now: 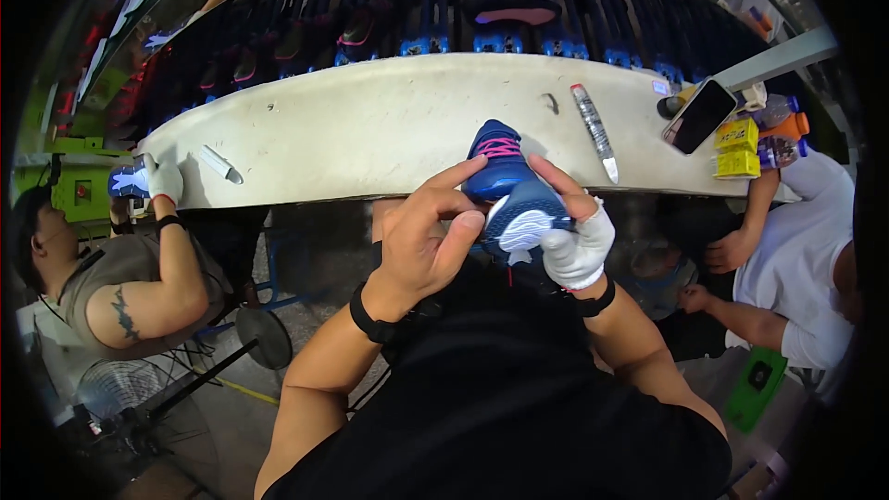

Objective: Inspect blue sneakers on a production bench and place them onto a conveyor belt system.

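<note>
Above the near edge of the white worktop, I hold what looks like a pair of navy sports shoes in front of me. One navy shoe (497,167) shows pink laces. Nearer to me, a second navy shoe (526,222) turns its white and pale-blue patterned sole up. My left hand (421,236) is bare, its index finger and thumb pressed to the shoes' left side. My right hand (582,236), in a white glove that leaves some fingers bare, closes round the right side. Where the two shoes meet is partly hidden by my fingers.
On the white worktop (370,120) lie a red-capped marker (594,134), a white marker (220,165), a phone (701,117) and yellow boxes (737,148). Beyond runs a roller conveyor (463,0) carrying shoes. A person (139,287) sits at left, another (796,259) at right.
</note>
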`<state>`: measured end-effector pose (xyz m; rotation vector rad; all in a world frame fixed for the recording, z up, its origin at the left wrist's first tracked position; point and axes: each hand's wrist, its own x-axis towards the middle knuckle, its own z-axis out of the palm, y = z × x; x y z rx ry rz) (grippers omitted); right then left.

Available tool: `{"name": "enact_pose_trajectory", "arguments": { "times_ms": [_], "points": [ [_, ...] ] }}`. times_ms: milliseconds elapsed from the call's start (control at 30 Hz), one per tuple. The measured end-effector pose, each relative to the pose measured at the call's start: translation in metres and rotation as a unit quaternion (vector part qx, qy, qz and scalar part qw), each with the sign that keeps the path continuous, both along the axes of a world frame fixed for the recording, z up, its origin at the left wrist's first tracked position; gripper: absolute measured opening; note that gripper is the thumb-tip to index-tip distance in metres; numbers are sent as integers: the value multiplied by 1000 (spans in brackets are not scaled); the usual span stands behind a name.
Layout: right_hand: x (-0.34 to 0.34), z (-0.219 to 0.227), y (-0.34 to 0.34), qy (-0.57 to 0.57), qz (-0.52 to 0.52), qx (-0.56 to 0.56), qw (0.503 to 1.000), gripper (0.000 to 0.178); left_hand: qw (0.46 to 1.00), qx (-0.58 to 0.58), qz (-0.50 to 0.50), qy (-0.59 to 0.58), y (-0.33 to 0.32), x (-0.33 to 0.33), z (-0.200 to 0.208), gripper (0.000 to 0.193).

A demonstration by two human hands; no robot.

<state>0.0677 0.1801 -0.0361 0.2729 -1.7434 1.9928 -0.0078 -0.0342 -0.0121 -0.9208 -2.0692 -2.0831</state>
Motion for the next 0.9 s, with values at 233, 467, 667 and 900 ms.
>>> {"name": "enact_pose_trajectory", "arguments": {
  "times_ms": [233,467,667,900],
  "points": [
    [-14,-23,3,62,-42,174,982,37,994,-93,-9,59,-3,-7,4,37],
    [-15,-16,3,74,-46,218,972,40,977,-160,-4,137,-10,-14,8,31],
    [-19,-8,7,48,-50,234,970,37,985,-128,-9,111,-7,-18,3,30],
    [-34,6,4,4,-27,187,982,43,993,-83,46,74,-9,-19,1,29]
  ]
}}
